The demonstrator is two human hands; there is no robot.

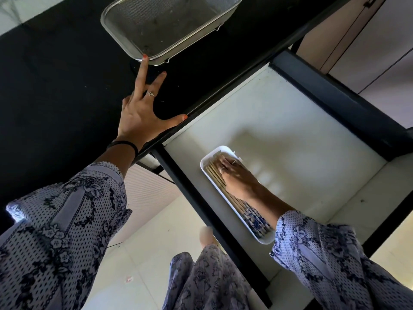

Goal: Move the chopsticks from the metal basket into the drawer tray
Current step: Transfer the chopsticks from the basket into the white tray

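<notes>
Steel mesh basket: it sits on the black countertop, at the far side from me, and I can make out no chopsticks through its mesh, only a few dark specks on the bottom.
Left hand: my fingers are spread and straight, holding nothing; the tip of my index finger touches the near rim of the basket, my thumb lies along the counter's front edge, and the palm hovers over or rests on the black surface, I cannot tell which.
Right hand: it lies flat, fingers straight and close together, pressing down on the chopsticks in the tray; nothing is curled round them.
Chopsticks: the bundle lies lengthwise in the white tray, plain pale wood at the far end under my fingers, blue-and-white patterned ends towards me, partly hidden by my wrist and sleeve.
White tray: a long, rounded plastic tray, set at a slant near the left side of the open drawer.
Drawer: pulled out below the counter, white floor inside, dark frame around it.
Sleeves: both my arms wear a pale fabric with a dark floral print, and a black band circles my left wrist.
</notes>
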